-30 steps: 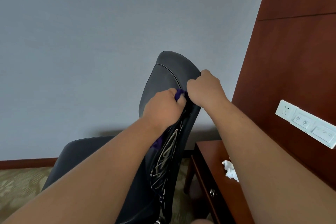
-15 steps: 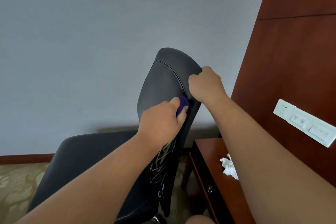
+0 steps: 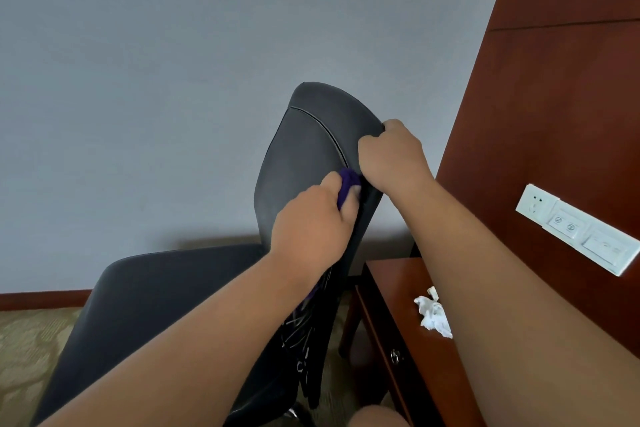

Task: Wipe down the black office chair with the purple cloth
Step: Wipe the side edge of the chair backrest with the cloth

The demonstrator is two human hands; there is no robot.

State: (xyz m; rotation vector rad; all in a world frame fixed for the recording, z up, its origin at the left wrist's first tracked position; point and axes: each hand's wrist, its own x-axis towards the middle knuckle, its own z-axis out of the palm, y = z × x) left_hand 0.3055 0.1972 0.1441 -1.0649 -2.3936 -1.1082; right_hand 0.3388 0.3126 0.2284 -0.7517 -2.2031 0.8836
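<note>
The black office chair (image 3: pixel 304 156) stands in the middle, its backrest upright and its seat reaching toward the lower left. My left hand (image 3: pixel 311 222) is closed around the purple cloth (image 3: pixel 348 185) and presses it against the right side edge of the backrest. Only a small bunch of the cloth shows between my fingers; a little more peeks out below my wrist. My right hand (image 3: pixel 393 154) grips the backrest's upper right edge, just above the cloth. A dark garment with pale lines hangs down the back of the chair.
A reddish wooden side table (image 3: pixel 398 288) stands right of the chair with a crumpled white tissue (image 3: pixel 433 312) on it. A wooden wall panel carries white sockets (image 3: pixel 575 229). A grey wall is behind; patterned carpet (image 3: pixel 27 340) covers the floor.
My left hand with the cloth slid down the backrest's right edge, then back up toward my right hand. My right hand kept its grip on the upper edge.
</note>
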